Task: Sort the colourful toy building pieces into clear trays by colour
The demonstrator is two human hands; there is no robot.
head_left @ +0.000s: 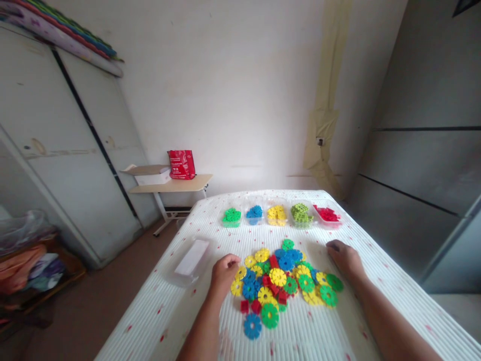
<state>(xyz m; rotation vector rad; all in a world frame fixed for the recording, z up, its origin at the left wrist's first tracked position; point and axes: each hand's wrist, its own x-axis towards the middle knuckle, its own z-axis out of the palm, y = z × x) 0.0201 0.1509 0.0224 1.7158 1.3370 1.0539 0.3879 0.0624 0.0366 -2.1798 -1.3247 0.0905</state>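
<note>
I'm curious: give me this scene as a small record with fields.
left hand: left of the pile, fingers curled
right hand: right of the pile, fingers curled
pile: yellow, blue, green slotted discs; red blocks
containers: five, clear, in a row beyond the pile
pieces inside, left to right: green, blue, yellow, light green, red
side table: red bag, white box

White ribbed table (323, 333), pile of coloured notched discs (278, 277), red blocks (256, 306), five filled tubs (254, 221), clear container (188, 279)
</note>
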